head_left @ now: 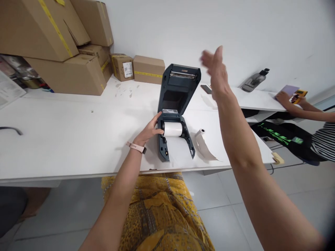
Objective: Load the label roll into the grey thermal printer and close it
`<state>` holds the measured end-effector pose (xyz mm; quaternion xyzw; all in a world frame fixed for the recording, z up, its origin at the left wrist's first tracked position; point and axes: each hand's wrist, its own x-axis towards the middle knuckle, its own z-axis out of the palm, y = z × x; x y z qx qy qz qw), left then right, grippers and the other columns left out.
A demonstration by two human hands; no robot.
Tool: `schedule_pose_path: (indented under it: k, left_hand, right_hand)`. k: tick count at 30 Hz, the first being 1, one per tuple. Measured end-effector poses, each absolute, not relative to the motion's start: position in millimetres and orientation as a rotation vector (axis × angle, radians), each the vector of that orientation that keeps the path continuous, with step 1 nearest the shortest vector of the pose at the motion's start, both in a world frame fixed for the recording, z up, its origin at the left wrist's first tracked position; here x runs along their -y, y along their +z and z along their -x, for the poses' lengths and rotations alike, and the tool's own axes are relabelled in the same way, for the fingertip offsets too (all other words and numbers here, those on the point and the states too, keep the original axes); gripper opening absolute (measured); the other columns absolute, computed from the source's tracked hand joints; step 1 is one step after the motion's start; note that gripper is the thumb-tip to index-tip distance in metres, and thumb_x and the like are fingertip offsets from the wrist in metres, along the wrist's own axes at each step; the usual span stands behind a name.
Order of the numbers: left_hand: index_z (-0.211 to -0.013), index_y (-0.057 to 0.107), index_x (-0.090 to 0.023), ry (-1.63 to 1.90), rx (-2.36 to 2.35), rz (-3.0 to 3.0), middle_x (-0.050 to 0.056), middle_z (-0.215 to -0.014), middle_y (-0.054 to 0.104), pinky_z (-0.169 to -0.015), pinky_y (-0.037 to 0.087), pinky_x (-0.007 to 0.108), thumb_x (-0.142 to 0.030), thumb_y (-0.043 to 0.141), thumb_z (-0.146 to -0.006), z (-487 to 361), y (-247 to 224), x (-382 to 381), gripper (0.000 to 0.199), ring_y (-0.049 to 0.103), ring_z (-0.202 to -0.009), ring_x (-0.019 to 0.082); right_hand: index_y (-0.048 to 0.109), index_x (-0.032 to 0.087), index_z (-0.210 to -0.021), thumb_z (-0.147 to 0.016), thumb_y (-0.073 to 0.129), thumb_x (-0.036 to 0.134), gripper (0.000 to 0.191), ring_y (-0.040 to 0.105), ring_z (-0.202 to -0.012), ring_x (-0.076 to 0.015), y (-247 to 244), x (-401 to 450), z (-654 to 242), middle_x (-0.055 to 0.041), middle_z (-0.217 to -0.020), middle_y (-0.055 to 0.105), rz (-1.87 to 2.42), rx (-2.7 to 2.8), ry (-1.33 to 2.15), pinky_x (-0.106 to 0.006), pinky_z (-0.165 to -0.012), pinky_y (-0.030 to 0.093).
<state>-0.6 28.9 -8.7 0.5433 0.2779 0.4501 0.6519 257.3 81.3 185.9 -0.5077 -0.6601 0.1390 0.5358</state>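
Note:
A dark grey label printer [160, 148] stands on the white table with its lid [180, 92] raised. Inside it sits a white label roll [173, 129], and a strip of its paper [179, 150] runs out over the front. My left hand [151, 130] grips the printer's left side near the hinge, thumb by the roll's end. Up in the air, right of the lid, my right hand [219, 75] is open and holds nothing; its fingertips are blurred. Right of the printer lies a small paper roll [201, 132] with a curled strip of backing paper [205, 148].
Cardboard boxes [73, 75] are stacked at the back left, with a smaller carton [149, 68] against the wall. Behind the printer lies a phone [206, 89]. A clear bottle [253, 82] stands farther right. Another person's hands [284, 99] hold cards at the far right.

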Motion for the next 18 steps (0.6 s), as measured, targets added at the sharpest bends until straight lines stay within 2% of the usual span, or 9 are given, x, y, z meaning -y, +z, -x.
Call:
schedule_pose_path:
  k: [2, 5, 7, 8, 11, 18]
  left_hand:
    - [-0.132, 0.067, -0.025, 1.051, -0.667, -1.127, 0.009, -0.146, 0.065, -0.124, 0.036, 0.050, -0.029, 0.086, -0.065, 4, -6, -30, 0.070, 0.049, -0.147, 0.035]
    - [-0.107, 0.070, -0.023, 1.230, -0.766, -0.874, 0.008, -0.133, 0.071, -0.115, 0.045, 0.048, -0.042, 0.075, -0.074, 13, -3, -35, 0.038, 0.060, -0.136, 0.031]
    - [-0.104, 0.068, -0.024, 1.378, -0.817, -0.745, 0.009, -0.136, 0.069, -0.112, 0.048, 0.044, -0.048, 0.070, -0.078, 18, -2, -39, 0.036, 0.062, -0.134, 0.029]
    - [-0.106, 0.068, -0.025, 1.433, -0.833, -0.720, 0.009, -0.139, 0.068, -0.111, 0.048, 0.043, -0.051, 0.068, -0.079, 20, -1, -39, 0.037, 0.062, -0.134, 0.028]
    - [-0.117, 0.067, -0.029, 1.511, -0.852, -0.806, 0.008, -0.145, 0.066, -0.113, 0.047, 0.043, -0.055, 0.065, -0.084, 17, 3, -35, 0.043, 0.060, -0.137, 0.028]
    - [-0.129, 0.070, -0.032, 1.390, -0.839, -1.286, 0.004, -0.155, 0.060, -0.126, 0.035, 0.048, -0.057, 0.056, -0.095, -7, 13, 18, 0.045, 0.047, -0.152, 0.029]
  right_hand:
    - [0.068, 0.020, -0.131, -0.107, 0.013, 0.068, 0.076, 0.060, -0.136, -0.0212, 185, -80, -251, -0.0086, -0.143, 0.068, 1.218, 1.656, 0.482, -0.052, -0.123, 0.039]
    - [0.075, 0.027, -0.119, -0.102, 0.027, 0.076, 0.070, 0.064, -0.127, -0.0220, 168, -41, -241, -0.0048, -0.129, 0.073, 1.050, 1.666, 0.233, -0.051, -0.121, 0.044]
    - [0.077, 0.027, -0.112, -0.106, 0.030, 0.068, 0.063, 0.066, -0.120, -0.0222, 148, 2, -237, -0.0048, -0.119, 0.073, 0.952, 1.627, 0.084, -0.050, -0.115, 0.049]
    - [0.078, 0.028, -0.111, -0.109, 0.030, 0.060, 0.057, 0.066, -0.121, -0.0212, 137, 24, -237, -0.0042, -0.120, 0.072, 0.944, 1.629, 0.055, -0.048, -0.115, 0.050]
    - [0.074, 0.039, -0.127, -0.112, 0.028, 0.051, 0.049, 0.061, -0.134, -0.0211, 96, 84, -241, 0.0007, -0.135, 0.071, 0.953, 1.717, 0.097, -0.049, -0.118, 0.048]
    - [0.063, 0.041, -0.144, -0.112, 0.026, 0.045, 0.050, 0.047, -0.154, -0.0218, 17, 137, -243, 0.0042, -0.157, 0.060, 0.988, 1.685, 0.399, -0.052, -0.131, 0.036]
